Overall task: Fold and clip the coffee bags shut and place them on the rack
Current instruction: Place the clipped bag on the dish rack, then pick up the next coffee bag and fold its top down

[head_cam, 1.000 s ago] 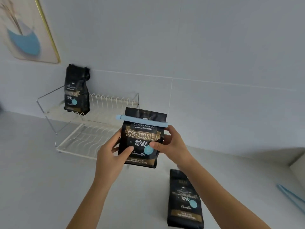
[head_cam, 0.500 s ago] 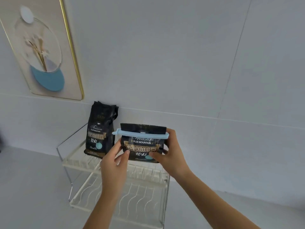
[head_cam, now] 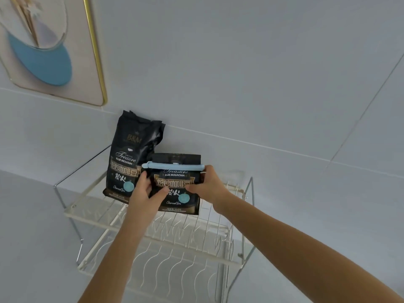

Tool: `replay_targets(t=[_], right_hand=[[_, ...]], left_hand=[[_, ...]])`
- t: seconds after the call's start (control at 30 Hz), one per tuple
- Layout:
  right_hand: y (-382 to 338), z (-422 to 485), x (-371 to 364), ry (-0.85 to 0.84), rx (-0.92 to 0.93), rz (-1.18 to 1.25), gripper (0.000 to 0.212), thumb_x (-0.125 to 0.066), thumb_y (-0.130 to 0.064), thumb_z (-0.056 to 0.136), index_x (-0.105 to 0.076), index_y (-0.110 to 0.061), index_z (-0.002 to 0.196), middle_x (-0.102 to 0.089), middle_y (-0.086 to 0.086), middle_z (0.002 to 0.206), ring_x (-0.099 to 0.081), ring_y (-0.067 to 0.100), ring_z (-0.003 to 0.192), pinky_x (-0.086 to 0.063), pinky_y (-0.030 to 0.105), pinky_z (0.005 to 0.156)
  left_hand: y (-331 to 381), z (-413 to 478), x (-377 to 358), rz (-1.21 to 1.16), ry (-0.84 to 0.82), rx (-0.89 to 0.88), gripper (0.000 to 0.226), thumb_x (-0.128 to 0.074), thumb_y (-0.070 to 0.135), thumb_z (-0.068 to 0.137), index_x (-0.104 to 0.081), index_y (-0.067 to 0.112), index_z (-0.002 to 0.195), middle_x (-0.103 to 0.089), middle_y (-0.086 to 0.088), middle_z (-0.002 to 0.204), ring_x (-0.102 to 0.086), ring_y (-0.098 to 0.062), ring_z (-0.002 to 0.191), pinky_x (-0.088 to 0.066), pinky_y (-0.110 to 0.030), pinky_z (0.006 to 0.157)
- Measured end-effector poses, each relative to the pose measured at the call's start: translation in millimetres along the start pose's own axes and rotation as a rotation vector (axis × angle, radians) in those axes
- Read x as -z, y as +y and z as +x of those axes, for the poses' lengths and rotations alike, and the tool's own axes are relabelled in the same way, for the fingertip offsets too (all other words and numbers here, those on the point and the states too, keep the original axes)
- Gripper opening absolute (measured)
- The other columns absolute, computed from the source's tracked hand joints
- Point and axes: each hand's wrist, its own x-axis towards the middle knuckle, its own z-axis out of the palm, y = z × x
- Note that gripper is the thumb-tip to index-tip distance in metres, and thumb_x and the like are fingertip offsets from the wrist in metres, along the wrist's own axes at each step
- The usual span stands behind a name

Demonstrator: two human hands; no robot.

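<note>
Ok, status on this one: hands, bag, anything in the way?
Left hand and right hand both gripping clipped bag. Blue clip on. Bag at rack upper tier, beside unclipped bag. Nothing blocking.

Hid the lower left of the clipped coffee bag (head_cam: 175,182) behind the left hand (head_cam: 144,193). Cut off the framed picture (head_cam: 43,51) at the left and top edges. Blurred the bag's small print.

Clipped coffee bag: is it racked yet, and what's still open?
Done: the clipped bag is folded and shut with its blue clip. In hand: the left hand and right hand hold it at the rack top shelf, not yet released. Left: the taller bag beside it shows no clip.
</note>
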Motion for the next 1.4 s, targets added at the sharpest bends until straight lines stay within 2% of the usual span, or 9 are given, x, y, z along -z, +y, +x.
replay_targets(t=[0.07,0.27,0.57,0.67,0.73,0.83,0.97,1.2,1.4], right_hand=[[-0.1,5.7,-0.1,0.004,-0.066,0.068,0.052,-0.070,-0.002,0.078,-0.039,-0.015,0.117,-0.056,0.007,0.119,-0.057,0.022,0.105,-0.054,0.035,0.080],[3.7,5.6,-7.7,0.005,-0.071,0.060,0.053,-0.071,-0.004,0.078,-0.038,-0.016,0.118,-0.056,0.004,0.116,-0.056,0.020,0.104,-0.053,0.034,0.079],[-14.9,-19.4,5.1,0.075,-0.019,0.057,0.054,-0.062,-0.015,0.087,-0.031,-0.015,0.131,-0.051,0.007,0.129,-0.051,0.017,0.103,-0.047,0.026,0.079],[-15.5,-41.5,15.6,0.152,0.189,-0.156,0.055,-0.058,-0.018,0.090,-0.028,-0.016,0.135,-0.044,0.006,0.137,-0.045,0.017,0.115,-0.045,0.020,0.081],[-12.0,-59.9,22.1,0.212,0.359,-0.394,0.056,-0.055,-0.026,0.091,-0.027,-0.015,0.138,-0.039,0.005,0.144,-0.039,0.020,0.128,-0.040,0.034,0.101],[-5.4,-87.6,30.5,0.227,0.498,-0.773,0.058,-0.039,-0.043,0.095,-0.018,-0.020,0.145,-0.023,0.002,0.155,-0.016,0.023,0.143,-0.014,0.054,0.116],[9.0,-119.4,44.5,0.251,0.603,-1.070,0.062,-0.023,-0.054,0.095,-0.005,-0.026,0.148,0.001,-0.002,0.160,0.009,0.022,0.146,0.007,0.052,0.114],[60.2,-174.8,90.3,0.324,0.532,-1.066,0.060,-0.025,-0.053,0.095,-0.007,-0.029,0.148,0.002,-0.001,0.160,0.010,0.021,0.146,0.006,0.049,0.114],[134.1,-212.7,136.0,0.334,0.340,-1.053,0.060,-0.025,-0.052,0.095,-0.006,-0.029,0.147,0.001,-0.001,0.160,0.008,0.022,0.146,0.001,0.053,0.115]], left_hand=[[-0.3,0.2,0.1,-0.015,-0.011,-0.004,0.061,-0.063,0.010,0.085,-0.036,0.025,0.137,-0.050,0.010,0.131,-0.051,0.000,0.111,-0.045,-0.027,0.093],[1.9,-4.2,4.7,0.001,-0.035,-0.003,0.061,-0.060,0.016,0.088,-0.030,0.023,0.141,-0.044,0.000,0.141,-0.043,-0.013,0.128,-0.039,-0.043,0.108],[9.9,-28.8,0.2,0.178,0.028,-0.125,0.060,-0.043,0.033,0.095,-0.015,0.021,0.147,-0.033,-0.008,0.148,-0.039,-0.023,0.132,-0.042,-0.050,0.104],[12.5,-48.0,-0.5,0.200,0.022,-0.192,0.060,-0.040,0.033,0.096,-0.012,0.020,0.148,-0.029,-0.007,0.148,-0.033,-0.020,0.135,-0.038,-0.050,0.108],[17.2,-62.2,-3.5,0.239,-0.002,-0.246,0.060,-0.038,0.035,0.097,-0.010,0.020,0.148,-0.025,-0.007,0.150,-0.027,-0.020,0.138,-0.033,-0.051,0.111],[26.6,-79.7,-13.4,0.445,-0.025,-0.345,0.065,-0.033,0.044,0.096,-0.005,0.020,0.149,-0.010,-0.009,0.158,-0.009,-0.025,0.145,-0.017,-0.054,0.116],[34.6,-104.4,-34.5,0.734,-0.003,-0.449,0.068,-0.028,0.048,0.092,-0.001,0.022,0.148,0.003,-0.006,0.159,0.005,-0.025,0.146,-0.002,-0.054,0.117],[26.5,-148.9,-86.3,0.869,-0.104,-0.606,0.068,-0.022,0.055,0.090,0.000,0.026,0.148,0.004,0.003,0.159,0.012,-0.014,0.144,0.010,-0.041,0.113],[-9.6,-195.8,-154.7,0.892,-0.226,-0.546,0.072,-0.019,0.058,0.089,0.004,0.024,0.148,0.016,0.003,0.156,0.020,-0.015,0.142,0.009,-0.042,0.115]])
